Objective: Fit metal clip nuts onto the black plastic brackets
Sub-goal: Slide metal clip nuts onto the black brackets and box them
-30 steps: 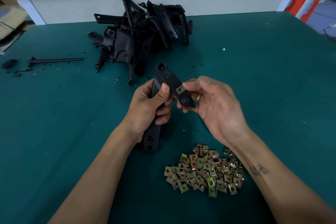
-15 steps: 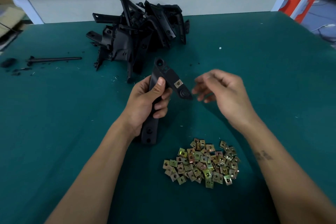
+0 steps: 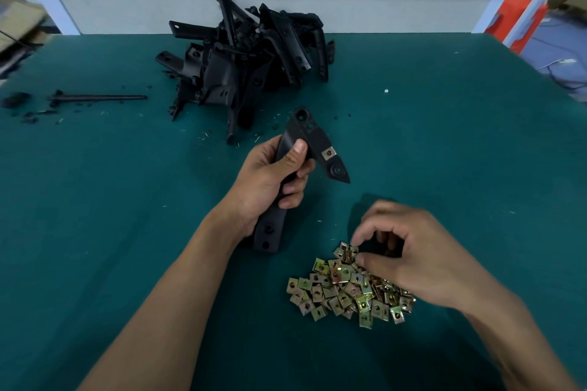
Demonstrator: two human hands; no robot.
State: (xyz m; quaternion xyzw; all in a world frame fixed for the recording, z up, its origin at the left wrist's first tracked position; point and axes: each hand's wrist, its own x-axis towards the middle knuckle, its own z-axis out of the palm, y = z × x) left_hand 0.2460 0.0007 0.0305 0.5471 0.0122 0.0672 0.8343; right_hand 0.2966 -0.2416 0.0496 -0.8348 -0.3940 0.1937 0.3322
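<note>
Head view: no readable writing or labels. Left hand (image 3: pixel 270 181) wraps the black bracket (image 3: pixel 313 140) at mid-length, thumb on top; 1 clip nut (image 3: pixel 329 154) sits fitted on the bracket at 2 o'clock of the thumb. Right hand (image 3: pixel 413 251) has fingers curled over the clip nut pile (image 3: pixel 346 292), at its 1 o'clock edge; cannot tell whether it pinches a nut. Bracket heap (image 3: pixel 244 63) at 12 o'clock on the green table (image 3: pixel 444 136).

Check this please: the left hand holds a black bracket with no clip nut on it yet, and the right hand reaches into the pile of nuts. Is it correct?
Not quite. The head view shows one clip nut already on the bracket in the left hand. The rest is correct: the right hand reaches into the pile of nuts.
</note>
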